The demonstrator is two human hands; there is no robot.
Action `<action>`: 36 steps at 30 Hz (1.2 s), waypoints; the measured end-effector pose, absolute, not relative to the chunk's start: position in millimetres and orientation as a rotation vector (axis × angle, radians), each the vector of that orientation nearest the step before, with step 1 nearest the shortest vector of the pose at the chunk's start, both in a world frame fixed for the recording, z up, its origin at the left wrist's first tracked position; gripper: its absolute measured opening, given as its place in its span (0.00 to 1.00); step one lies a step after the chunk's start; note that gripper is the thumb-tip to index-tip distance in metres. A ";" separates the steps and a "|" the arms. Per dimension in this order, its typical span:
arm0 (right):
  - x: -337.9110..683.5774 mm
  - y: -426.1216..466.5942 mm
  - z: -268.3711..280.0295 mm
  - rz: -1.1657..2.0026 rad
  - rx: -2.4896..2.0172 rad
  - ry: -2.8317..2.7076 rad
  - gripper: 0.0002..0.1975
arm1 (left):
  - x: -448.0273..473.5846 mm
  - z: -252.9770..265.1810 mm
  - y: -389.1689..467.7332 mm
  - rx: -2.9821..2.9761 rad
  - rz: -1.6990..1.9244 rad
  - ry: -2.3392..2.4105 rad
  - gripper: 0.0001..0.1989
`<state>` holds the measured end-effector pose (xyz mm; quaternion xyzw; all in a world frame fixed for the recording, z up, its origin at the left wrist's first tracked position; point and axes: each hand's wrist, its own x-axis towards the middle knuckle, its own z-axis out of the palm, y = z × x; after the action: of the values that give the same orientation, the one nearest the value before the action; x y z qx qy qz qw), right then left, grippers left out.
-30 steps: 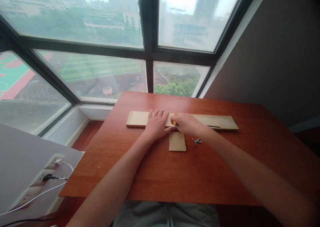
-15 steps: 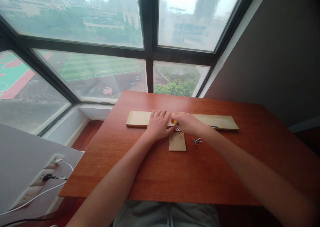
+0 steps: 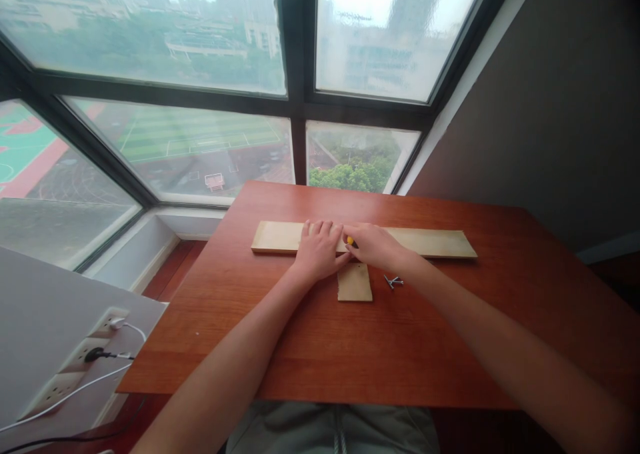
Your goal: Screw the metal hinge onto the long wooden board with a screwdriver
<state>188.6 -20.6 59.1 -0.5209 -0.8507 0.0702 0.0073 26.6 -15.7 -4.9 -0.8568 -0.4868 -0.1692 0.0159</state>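
Hands meet over a long pale wooden board [image 3: 430, 243] that lies crosswise on the red-brown table [image 3: 380, 347], and no box, tray or other holder shows anywhere on that table. The left hand [image 3: 316, 249] lies flat on the board with its fingers spread toward the window, pressing down on nothing else. The right hand [image 3: 373, 245] sits just beside it, touching it at the thumb, curled closed around a small tool with a yellow tip [image 3: 350, 241] (only that yellow bit peeks out between the two hands, so what kind of tool it is cannot be told). Butted against the near edge of the board, right under the hands, is a short wooden block [image 3: 355, 283], the same pale colour, plain and square-cut, its far end hidden by the fingers. A few loose metal screws [image 3: 393, 281] lie on the bare table just to the right of the block, near the board's near edge and apart from both hands. Beyond the board's far edge stands the dark-framed window [image 3: 295, 107].
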 end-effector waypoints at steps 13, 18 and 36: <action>181.6 -22.2 65.5 0.127 -1.845 -2.680 0.09 | 26.1 -5.3 -15.6 -2.662 -0.531 -1.517 0.30; 184.9 -22.7 64.4 0.146 -1.725 -2.729 0.08 | 25.5 -6.0 -14.8 -2.673 -0.523 -1.504 0.30; 213.7 -25.4 63.0 0.188 -1.487 -2.536 0.05 | 25.7 -5.6 -14.9 -2.694 -0.577 -1.458 0.27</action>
<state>213.7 -25.4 63.0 -0.5022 -0.8569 0.0634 0.0976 25.7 -14.9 -5.6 -0.8642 -0.4678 -0.1849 0.0123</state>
